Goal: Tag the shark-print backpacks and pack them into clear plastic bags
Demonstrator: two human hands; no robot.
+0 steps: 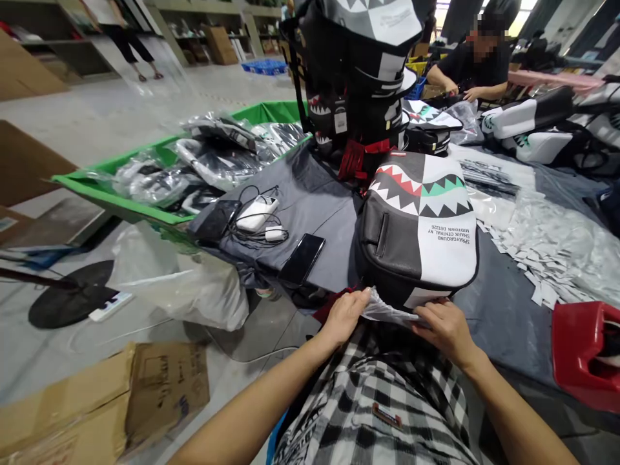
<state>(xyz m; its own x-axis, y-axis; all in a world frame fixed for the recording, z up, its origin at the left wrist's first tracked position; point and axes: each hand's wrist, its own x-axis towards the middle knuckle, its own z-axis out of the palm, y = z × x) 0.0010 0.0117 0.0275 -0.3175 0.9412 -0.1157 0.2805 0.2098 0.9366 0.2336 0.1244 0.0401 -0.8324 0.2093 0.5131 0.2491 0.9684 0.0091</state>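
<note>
A black and white backpack (444, 255) with a shark-mouth print lies on the cloth-covered table in front of me, its printed lettering upside down to my view. Along its near edge a clear plastic bag (387, 312) is stretched between my hands. My left hand (345, 316) pinches the bag's left end, close to a bit of dark red fabric. On the other side my right hand (446, 328) has its fingers closed on the right end, just below the backpack. How far the bag reaches under the backpack is hidden.
Behind the backpack stands a tall stack of similar bags (351, 84). A phone (303, 258) and a white charger (258, 213) with cables lie at left. White tags (537, 265) and a red tape dispenser (578, 352) are at right. A green-edged bin (130, 210) holds wrapped bags. A co-worker (477, 71) sits opposite.
</note>
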